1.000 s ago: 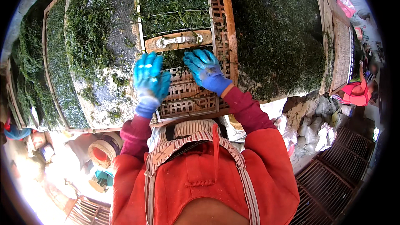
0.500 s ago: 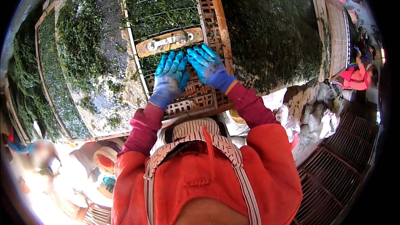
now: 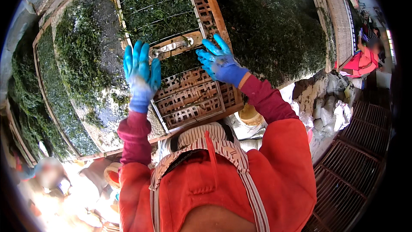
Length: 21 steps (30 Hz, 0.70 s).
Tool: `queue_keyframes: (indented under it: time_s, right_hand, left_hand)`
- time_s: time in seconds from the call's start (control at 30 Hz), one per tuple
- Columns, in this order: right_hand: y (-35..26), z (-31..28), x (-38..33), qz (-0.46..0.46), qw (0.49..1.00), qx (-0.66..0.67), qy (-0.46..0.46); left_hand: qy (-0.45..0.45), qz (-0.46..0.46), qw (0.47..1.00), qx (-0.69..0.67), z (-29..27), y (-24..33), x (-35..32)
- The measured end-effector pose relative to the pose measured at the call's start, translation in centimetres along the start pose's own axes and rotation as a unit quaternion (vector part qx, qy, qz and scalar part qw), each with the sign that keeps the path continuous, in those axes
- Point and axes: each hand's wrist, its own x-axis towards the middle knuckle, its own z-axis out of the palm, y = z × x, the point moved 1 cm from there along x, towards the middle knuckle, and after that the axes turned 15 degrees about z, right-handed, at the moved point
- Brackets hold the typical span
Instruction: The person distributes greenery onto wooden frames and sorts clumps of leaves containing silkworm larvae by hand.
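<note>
My left hand, in a blue rubber-coated glove, hangs over the frame's left rail with its fingers stretched out. My right hand, gloved alike, has fingers apart near the right rail; I cannot tell if it touches it. Between the hands lies a wooden board with a white handle, tilted a little, its left end partly behind my left hand. It rests on a slatted frame divided by thin white crossbars. Wet dark green leafy stuff like seaweed fills the frame's far part. Woven lattice shows through the near part.
A dark green heap spreads to the right, and a looser green pile covers the grey surface at left. A tan bucket and white bags stand below the edge. Another person in red is at far right.
My hands have moved apart, the left one to the left rail and the right one slightly up. The lattice between them is more exposed. The whole view has shifted a little.
</note>
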Motion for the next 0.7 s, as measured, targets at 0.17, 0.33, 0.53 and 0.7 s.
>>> queue_keyframes:
  time_s: [0.17,0.33,0.53,0.7]
  right_hand:
    - [-3.6,0.3,-0.6,-0.085,0.894,-0.425,0.114]
    - [-5.1,-6.1,-1.2,-0.011,0.979,0.041,0.197]
    - [-8.3,-3.0,1.7,-0.205,0.893,-0.202,0.344]
    - [-6.7,5.2,7.3,-0.235,0.839,-0.388,0.301]
  left_hand:
    - [-0.188,0.003,0.982,0.020,4.2,-2.7,2.1]
    - [-0.129,0.069,0.980,0.135,-3.0,-0.8,5.9]
    - [-0.120,0.056,0.991,0.028,0.4,1.2,1.8]
    - [-0.081,0.071,0.992,-0.072,5.8,1.4,0.1]
